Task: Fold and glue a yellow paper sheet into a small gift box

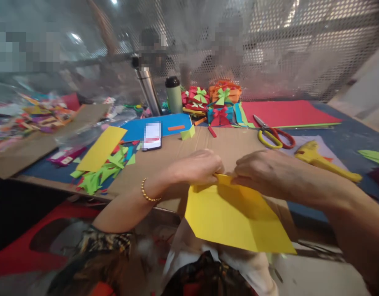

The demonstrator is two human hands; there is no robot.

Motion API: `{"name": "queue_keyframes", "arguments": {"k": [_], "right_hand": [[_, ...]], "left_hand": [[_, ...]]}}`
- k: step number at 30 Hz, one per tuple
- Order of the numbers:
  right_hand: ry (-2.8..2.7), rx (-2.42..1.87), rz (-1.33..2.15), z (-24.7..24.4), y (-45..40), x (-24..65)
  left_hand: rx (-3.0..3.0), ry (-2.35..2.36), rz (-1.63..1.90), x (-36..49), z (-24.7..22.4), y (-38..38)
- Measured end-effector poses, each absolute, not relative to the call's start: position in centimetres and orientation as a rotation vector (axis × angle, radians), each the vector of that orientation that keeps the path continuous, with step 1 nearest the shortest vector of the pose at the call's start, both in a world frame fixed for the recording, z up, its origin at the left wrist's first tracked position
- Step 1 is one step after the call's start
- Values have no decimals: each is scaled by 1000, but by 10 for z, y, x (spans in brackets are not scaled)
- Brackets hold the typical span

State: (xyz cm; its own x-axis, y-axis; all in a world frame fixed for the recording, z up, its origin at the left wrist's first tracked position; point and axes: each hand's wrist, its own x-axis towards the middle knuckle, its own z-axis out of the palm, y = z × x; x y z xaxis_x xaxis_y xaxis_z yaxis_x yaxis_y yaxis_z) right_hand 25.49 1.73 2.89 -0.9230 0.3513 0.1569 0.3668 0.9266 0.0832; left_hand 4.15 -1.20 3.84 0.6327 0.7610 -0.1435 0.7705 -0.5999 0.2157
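A sheet of yellow paper [229,218] hangs over the near edge of the table, with cut corners and visible crease lines. My left hand [204,166] has its fingers closed on the far edge of the sheet. Close beside it, my right hand [254,170] pinches the same edge, where a narrow strip looks folded over. The fingertips of both hands are partly hidden. Beneath the hands lies brown cardboard [173,158]. To the right of my right hand are scissors [274,135] with yellow and red handles and a yellow glue gun [326,160].
A phone [152,136] rests near blue card [130,128]. Yellow card [102,149] lies over green paper scraps [98,176] at left. Behind stand a steel flask [149,90], a green tumbler [174,96] and small bow-topped paper boxes [220,113]. Red sheets [291,112] are stacked at right.
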Motion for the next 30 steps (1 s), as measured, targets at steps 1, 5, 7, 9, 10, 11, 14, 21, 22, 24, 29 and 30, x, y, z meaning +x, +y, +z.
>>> {"name": "queue_keyframes", "arguments": {"k": [1, 5, 7, 9, 10, 11, 14, 21, 22, 24, 29, 30], "right_hand": [[-2968, -633, -159, 36, 16, 253], [-3006, -861, -132, 54, 10, 242], [-3076, -879, -6, 54, 9, 238], [-3120, -910, 57, 50, 8, 235], [-3129, -915, 55, 47, 8, 234], [-3132, -900, 40, 44, 8, 234], [-3142, -781, -32, 38, 9, 234], [-3123, -863, -73, 43, 10, 235], [-3113, -871, -76, 43, 9, 234], [-3098, -883, -61, 43, 8, 231], [-3135, -872, 51, 41, 7, 223], [-3141, -873, 42, 40, 7, 222]], "left_hand": [[2603, 1247, -46, 41, 37, -11], [2668, 1247, -8, 38, 33, -8], [2666, 1235, -29, 39, 34, -8], [2639, 1264, -90, 41, 37, -10], [2625, 1288, -120, 43, 39, -11], [2615, 1311, -142, 44, 41, -12], [2608, 1331, -142, 47, 45, -14], [2619, 1337, -154, 48, 46, -16], [2621, 1342, -159, 49, 45, -16], [2634, 1365, -160, 50, 45, -16], [2677, 1335, -133, 46, 46, -16], [2667, 1308, -127, 43, 47, -16]]}}
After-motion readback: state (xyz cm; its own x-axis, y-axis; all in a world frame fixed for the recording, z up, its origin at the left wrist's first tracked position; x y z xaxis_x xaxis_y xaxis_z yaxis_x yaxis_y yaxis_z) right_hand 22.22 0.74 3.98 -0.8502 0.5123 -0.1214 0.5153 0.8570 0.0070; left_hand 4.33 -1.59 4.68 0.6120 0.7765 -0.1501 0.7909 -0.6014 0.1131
